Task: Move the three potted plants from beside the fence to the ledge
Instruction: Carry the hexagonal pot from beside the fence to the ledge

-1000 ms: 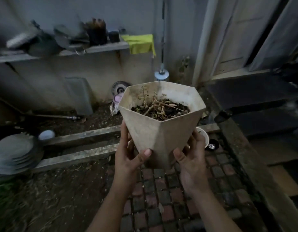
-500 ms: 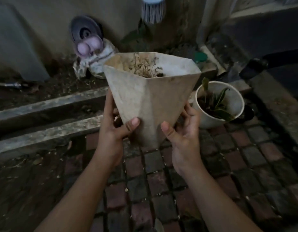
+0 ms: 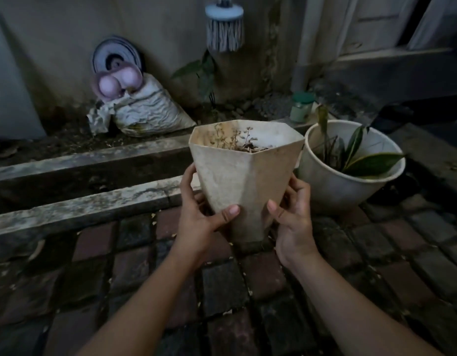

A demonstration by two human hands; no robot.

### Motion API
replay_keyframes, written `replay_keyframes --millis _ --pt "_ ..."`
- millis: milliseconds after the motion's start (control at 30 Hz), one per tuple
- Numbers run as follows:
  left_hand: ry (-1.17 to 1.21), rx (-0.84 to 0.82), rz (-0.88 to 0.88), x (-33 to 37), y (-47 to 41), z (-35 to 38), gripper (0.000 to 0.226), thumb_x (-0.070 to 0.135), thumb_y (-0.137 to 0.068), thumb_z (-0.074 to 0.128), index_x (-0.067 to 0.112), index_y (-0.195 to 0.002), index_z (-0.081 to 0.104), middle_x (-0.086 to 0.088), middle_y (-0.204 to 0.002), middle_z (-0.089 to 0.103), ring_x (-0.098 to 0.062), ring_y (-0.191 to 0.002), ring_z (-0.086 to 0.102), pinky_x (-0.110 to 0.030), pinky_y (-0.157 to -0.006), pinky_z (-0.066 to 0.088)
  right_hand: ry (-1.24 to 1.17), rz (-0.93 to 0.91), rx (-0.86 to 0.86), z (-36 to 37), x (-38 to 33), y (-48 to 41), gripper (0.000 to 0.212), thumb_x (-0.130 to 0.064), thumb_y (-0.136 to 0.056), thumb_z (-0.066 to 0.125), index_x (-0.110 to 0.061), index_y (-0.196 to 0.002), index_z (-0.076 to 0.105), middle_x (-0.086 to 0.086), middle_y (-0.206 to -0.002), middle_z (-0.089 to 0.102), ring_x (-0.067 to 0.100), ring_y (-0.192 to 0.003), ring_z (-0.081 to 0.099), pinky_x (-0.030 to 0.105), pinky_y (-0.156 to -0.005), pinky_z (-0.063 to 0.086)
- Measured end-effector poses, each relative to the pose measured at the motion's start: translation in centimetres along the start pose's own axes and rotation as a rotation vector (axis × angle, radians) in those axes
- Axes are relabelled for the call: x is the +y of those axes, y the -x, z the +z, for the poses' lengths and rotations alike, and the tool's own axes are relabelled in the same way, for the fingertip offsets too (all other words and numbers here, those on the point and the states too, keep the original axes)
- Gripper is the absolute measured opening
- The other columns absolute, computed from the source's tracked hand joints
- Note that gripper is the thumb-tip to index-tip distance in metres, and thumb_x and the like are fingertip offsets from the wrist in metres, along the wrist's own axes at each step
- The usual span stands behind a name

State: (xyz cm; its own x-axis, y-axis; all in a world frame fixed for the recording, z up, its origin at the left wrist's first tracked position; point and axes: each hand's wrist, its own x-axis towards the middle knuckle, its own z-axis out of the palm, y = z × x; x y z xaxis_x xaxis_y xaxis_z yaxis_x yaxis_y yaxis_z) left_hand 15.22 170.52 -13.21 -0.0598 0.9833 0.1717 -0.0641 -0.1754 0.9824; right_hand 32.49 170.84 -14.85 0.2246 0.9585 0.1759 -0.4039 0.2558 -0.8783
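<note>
Both hands gripped one faceted, off-white tapered pot (image 3: pixel 244 181) holding a dried, twiggy plant. The left hand (image 3: pixel 201 217) was wrapped round the pot's lower left side, thumb pressed across the front face; the right hand (image 3: pixel 291 219) was closed on the lower right side, thumb likewise on the front. The pot stood upright, its narrow base at or just above the brick paving (image 3: pixel 222 291); actual contact could not be confirmed. It sat at the paving's far edge, just short of the near concrete ledge (image 3: pixel 93 204), and just beside a round white pot (image 3: pixel 350 173) with a striped-leaf plant, which stood on the paving at the ledge's right end. A second concrete kerb (image 3: pixel 93 158) ran behind, with a tied white sack (image 3: pixel 147 109) and a hanging brush (image 3: pixel 224 29) at the wall. Judgement: the step in hand was setting this pot down at the ledge. Done well, the narrow base should be landed flat and square, clear of the neighbouring pot's rim, with both hands kept low on the taper until the pot stands unaided, since the wide top makes it prone to tipping.
</note>
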Motion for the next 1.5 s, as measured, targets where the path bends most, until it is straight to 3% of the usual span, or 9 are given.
replay_keyframes --millis 200,400,533,700,833,967,1067,1233,1500 --pt "-0.066 -0.044 0.020 3.1 -0.5 0.9 0.124 0.040 -0.060 0.086 0.049 -0.158 0.012 -0.004 -0.163 0.036 -0.025 -0.147 0.043 -0.058 -0.114 0.046 -0.015 0.062 -0.047 0.9 -2.2 -1.1 0.068 -0.016 -0.074 0.075 -0.025 -0.136 0.047 0.011 -0.136 0.057 0.036 -0.131 0.054 0.063 -0.109 0.045" --pt "0.029 -0.043 -0.057 1.3 0.2 0.9 0.128 0.015 -0.071 0.092 0.049 -0.161 0.008 -0.008 -0.160 0.043 -0.029 -0.143 0.049 -0.055 -0.104 0.054 0.053 0.096 -0.113 -0.5 -1.1 -1.4 0.078 -0.030 -0.062 0.086 -0.032 -0.133 0.051 0.010 -0.141 0.056 0.031 -0.130 0.057 0.056 -0.104 0.052" --pt "0.057 -0.016 -0.109 0.8 0.2 0.8 0.119 0.014 -0.068 0.085 0.055 -0.156 0.017 -0.009 -0.151 0.052 -0.025 -0.133 0.056 -0.039 -0.086 0.064 0.077 0.161 -0.122 -1.9 -0.4 -1.7 0.076 -0.029 -0.058 0.087 -0.035 -0.125 0.051 0.009 -0.141 0.053 0.033 -0.132 0.053 0.057 -0.101 0.053" --pt "0.032 -0.021 -0.113 -0.9 -0.3 0.5 0.116 0.005 -0.068 0.086 0.058 -0.148 0.022 0.004 -0.145 0.053 -0.007 -0.127 0.055 -0.033 -0.090 0.062 0.044 0.260 -0.181 -3.3 1.3 -1.9 0.069 -0.010 -0.069 0.088 -0.030 -0.121 0.048 0.007 -0.145 0.054 0.033 -0.135 0.054 0.061 -0.096 0.055" --pt "0.009 -0.011 -0.165 -2.6 -0.3 -0.1 0.126 0.012 -0.062 0.087 0.047 -0.160 0.017 -0.003 -0.151 0.052 -0.025 -0.137 0.054 -0.057 -0.101 0.056 0.045 0.310 -0.251 -4.3 2.5 -2.2 0.062 -0.001 -0.072 0.078 -0.029 -0.117 0.046 0.001 -0.140 0.060 0.029 -0.132 0.057 0.054 -0.087 0.061" --pt "-0.089 -0.071 -0.207 -3.9 -1.5 -0.9 0.133 -0.006 -0.066 0.089 0.037 -0.165 0.011 -0.005 -0.159 0.046 -0.024 -0.145 0.046 -0.057 -0.113 0.047 0.017 0.351 -0.211 -5.0 3.6 -2.6 0.064 0.006 -0.069 0.083 -0.022 -0.111 0.044 0.007 -0.125 0.068 0.028 -0.118 0.066 0.046 -0.078 0.063" --pt "-0.135 -0.107 -0.211 -4.4 -2.4 -1.0 0.137 -0.018 -0.063 0.087 0.030 -0.166 0.011 -0.005 -0.162 0.043 -0.022 -0.147 0.043 -0.052 -0.116 0.045 -0.044 0.374 -0.134 -4.9 4.3 -2.3 0.054 -0.016 -0.071 0.083 -0.021 -0.108 0.044 0.001 -0.111 0.076 0.019 -0.107 0.073 0.046 -0.076 0.062" --pt "-0.130 -0.091 -0.219 -6.0 -2.3 -0.4 0.136 -0.016 -0.060 0.090 0.026 -0.166 0.016 -0.007 -0.160 0.048 -0.024 -0.147 0.045 -0.050 -0.113 0.049 0.050 0.412 -0.039 -4.6 5.0 -2.6 0.078 -0.061 -0.056 0.091 -0.026 -0.108 0.046 -0.009 -0.109 0.078 0.013 -0.111 0.072 0.058 -0.088 0.057" --pt "-0.083 -0.045 -0.213 -7.5 -3.0 -1.1 0.129 -0.010 -0.057 0.093 0.025 -0.163 0.028 0.004 -0.152 0.058 -0.018 -0.140 0.055 -0.045 -0.106 0.056 0.069 0.408 -0.009 -3.0 4.8 -3.4 0.061 -0.063 -0.065 0.078 -0.029 -0.102 0.044 -0.001 -0.111 0.074 0.014 -0.104 0.073 0.060 -0.090 0.058"
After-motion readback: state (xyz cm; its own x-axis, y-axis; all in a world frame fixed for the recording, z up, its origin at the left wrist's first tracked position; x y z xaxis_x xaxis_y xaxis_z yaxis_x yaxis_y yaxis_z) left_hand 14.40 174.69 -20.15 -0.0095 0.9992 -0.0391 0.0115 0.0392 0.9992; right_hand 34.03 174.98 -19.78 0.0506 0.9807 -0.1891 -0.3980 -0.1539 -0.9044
